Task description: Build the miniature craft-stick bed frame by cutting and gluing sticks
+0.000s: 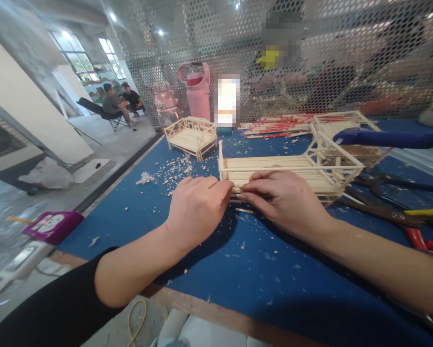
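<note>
Frame (wooden) (269,163), L hand (196,207) & R hand (290,198) at near edge.

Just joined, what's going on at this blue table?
A person works bare-handed on a pale stick frame. Their left hand and right hand are close together at its near edge, toward the left end; exactly what they grip is hidden. A stick bench stands beyond, to the left, near scattered scraps; pliers lie on the right.

Plain black left sleeve (62,303)
</note>
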Action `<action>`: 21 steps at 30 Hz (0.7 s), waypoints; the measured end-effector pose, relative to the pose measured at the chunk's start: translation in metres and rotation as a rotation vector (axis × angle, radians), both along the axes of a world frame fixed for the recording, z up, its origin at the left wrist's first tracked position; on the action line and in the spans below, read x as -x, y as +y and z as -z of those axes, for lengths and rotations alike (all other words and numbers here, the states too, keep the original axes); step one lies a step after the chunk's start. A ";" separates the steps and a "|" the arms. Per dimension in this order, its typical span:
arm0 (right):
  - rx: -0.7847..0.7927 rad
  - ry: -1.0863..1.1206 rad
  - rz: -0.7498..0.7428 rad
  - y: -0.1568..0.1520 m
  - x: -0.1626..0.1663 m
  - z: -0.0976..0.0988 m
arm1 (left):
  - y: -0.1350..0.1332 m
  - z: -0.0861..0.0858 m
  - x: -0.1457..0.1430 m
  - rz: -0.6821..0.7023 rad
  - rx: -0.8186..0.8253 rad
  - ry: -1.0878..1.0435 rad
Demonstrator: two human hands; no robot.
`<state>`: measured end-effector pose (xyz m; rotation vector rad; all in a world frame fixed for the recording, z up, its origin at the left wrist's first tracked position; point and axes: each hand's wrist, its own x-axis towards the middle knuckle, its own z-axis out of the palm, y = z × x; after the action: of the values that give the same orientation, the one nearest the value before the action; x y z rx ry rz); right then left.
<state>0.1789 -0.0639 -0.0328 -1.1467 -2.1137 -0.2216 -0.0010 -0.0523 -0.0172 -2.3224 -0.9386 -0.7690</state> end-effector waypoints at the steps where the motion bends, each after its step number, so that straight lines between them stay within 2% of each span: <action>1: 0.008 -0.007 0.002 0.000 0.000 0.000 | 0.000 0.000 0.000 0.003 0.000 -0.003; 11: 0.111 0.133 0.004 -0.005 0.006 -0.008 | 0.001 0.001 0.001 0.005 0.014 -0.013; 21: 0.116 0.210 0.012 -0.004 0.007 -0.008 | 0.000 0.000 0.002 -0.010 0.057 -0.002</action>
<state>0.1720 -0.0679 -0.0252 -1.1946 -1.9554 0.0162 -0.0027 -0.0523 -0.0173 -2.3641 -0.9845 -0.7504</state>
